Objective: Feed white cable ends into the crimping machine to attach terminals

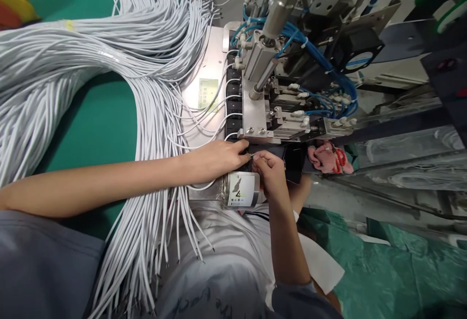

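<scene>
My left hand (221, 159) reaches across the white cables to the front end of a row of black cable holders (233, 107). Its thumb and fingers close in at the last holder, and what they grip is hidden. Right beside it, my right hand (269, 167) pinches a thin wire end (253, 155) between thumb and forefinger, close to the left fingertips. Several white cables (231, 96) run into the black holders beneath a metal press block (255, 117). A large bundle of white cables (155, 115) lies to the left, with loose ends hanging toward my lap.
Pneumatic cylinders (260, 56) and blue air hoses (310, 51) rise above the holders. A labelled plate (242, 189) sits just below my hands. The green table (98, 110) lies under the cables. A pink cloth (328, 157) is to the right, above green sheeting (394, 265).
</scene>
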Demonstrator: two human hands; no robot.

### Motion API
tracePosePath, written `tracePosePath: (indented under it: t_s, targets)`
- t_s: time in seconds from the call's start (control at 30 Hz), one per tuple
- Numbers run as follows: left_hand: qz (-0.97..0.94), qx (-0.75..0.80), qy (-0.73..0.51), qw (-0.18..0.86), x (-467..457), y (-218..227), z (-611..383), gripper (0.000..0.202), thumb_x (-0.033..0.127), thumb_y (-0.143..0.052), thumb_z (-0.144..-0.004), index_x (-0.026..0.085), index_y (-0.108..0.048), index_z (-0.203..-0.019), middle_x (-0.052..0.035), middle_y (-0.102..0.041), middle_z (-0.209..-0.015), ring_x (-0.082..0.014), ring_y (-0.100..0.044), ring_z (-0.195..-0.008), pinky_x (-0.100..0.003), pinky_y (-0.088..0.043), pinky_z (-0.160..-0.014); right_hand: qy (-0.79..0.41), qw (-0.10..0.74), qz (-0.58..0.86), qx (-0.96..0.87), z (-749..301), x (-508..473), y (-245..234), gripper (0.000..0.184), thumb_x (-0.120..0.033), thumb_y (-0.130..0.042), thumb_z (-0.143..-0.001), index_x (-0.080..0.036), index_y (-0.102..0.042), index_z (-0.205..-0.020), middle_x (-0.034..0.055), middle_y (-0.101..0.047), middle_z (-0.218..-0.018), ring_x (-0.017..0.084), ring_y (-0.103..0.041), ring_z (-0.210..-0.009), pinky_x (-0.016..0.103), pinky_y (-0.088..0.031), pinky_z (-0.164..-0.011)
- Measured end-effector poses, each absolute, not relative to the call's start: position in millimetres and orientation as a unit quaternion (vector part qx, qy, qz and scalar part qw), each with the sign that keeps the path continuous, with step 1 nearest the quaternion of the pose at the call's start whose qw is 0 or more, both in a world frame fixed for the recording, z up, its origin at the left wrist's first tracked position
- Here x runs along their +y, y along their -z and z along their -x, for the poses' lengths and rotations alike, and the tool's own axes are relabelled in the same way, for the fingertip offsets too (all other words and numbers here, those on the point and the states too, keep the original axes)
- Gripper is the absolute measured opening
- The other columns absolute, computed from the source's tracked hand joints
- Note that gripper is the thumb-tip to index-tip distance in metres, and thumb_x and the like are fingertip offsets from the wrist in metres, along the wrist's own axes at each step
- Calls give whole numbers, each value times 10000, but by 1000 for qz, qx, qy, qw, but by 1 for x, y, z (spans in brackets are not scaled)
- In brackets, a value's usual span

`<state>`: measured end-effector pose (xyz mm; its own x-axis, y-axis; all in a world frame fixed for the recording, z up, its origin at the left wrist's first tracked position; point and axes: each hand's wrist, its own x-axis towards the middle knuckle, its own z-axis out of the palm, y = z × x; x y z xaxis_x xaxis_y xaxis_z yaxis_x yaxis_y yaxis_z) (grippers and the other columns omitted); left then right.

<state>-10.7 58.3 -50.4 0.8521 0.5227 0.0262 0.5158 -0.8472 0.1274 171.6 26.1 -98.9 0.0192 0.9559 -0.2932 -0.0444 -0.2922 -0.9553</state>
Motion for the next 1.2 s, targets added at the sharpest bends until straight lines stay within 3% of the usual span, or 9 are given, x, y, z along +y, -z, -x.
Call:
tracePosePath:
  t_s: [0.33,0.67,1.2]
  targets:
    - [-960,269,-29,72,59,47,10,323,123,-443,-885,116,-570,-1182,-140,-549,-1059,-142,-612,-691,-252,-455,-558,-507,450,599,-427,-170,24,91,157,-325,-642,-719,-173,-621,-754,-17,-587,-616,111,-539,-560,238,-442,-543]
    - [-960,267,-33,79,60,49,10,314,132,-414,-901,121,-572,-1172,-129,-541,-1044,-156,-604,-669,-279,-451,-549,-517,470,610,-374,-165,23,91,185,-333,-668,-700,-168,-623,-769,-11,-588,-621,115,-548,-559,239,-462,-525]
    - [-957,273,-27,92,61,46,10,321,100,-400,-898,128,-572,-1167,-110,-547,-1021,-150,-605,-701,-266,-454,-568,-489,437,600,-458,-163,24,87,132,-302,-582,-766,-191,-533,-715,-42,-509,-627,100,-495,-570,224,-412,-553]
